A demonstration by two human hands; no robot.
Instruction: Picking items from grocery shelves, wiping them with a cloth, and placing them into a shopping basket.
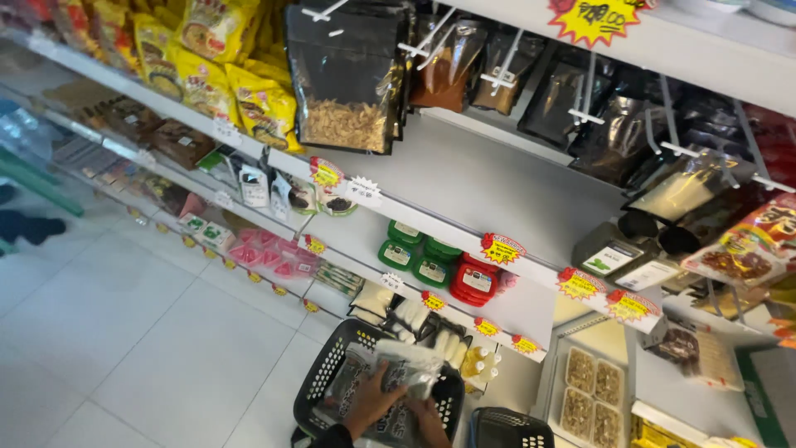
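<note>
Both my hands reach into the black basket (319, 383): my left hand (371, 401) and right hand (429, 417) grip a clear packet (408, 363) against its right wall.

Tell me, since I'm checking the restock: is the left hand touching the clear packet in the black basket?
Touching. The head view shows the left hand pressed against the clear packet inside the black basket, with no gap between them.

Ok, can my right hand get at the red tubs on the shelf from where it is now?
Probably yes: the right hand is down in the black basket on clear packets, and nothing blocks the way up to the red tubs.
</note>
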